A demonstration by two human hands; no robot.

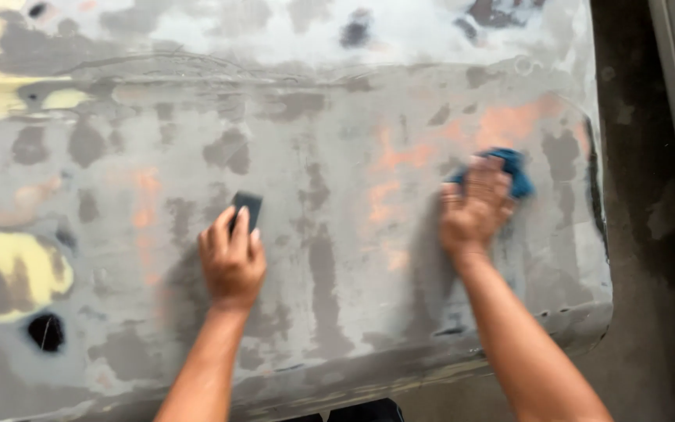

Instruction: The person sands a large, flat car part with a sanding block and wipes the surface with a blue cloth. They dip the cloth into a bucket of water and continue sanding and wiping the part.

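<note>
- The picture is blurred, so fine texture on the large grey panel is hard to read; its left and far edges are cut off by the frame.
- The dark sanding block is mostly hidden under the left hand; only its far end shows past the fingertips.
- The left hand lies flat on the panel near its middle, fingers together and pressing down on the block.
- The blue cloth is partly covered by the right hand; its far-right part sticks out beyond the fingers.
- The right hand sits toward the panel's right edge, fingers slightly spread and pressed onto the cloth.
- The two hands are well apart.
- A yellow filler patch lies at the left, with a black spot just near of it.
- Dark floor shows to the right of the panel.
</note>
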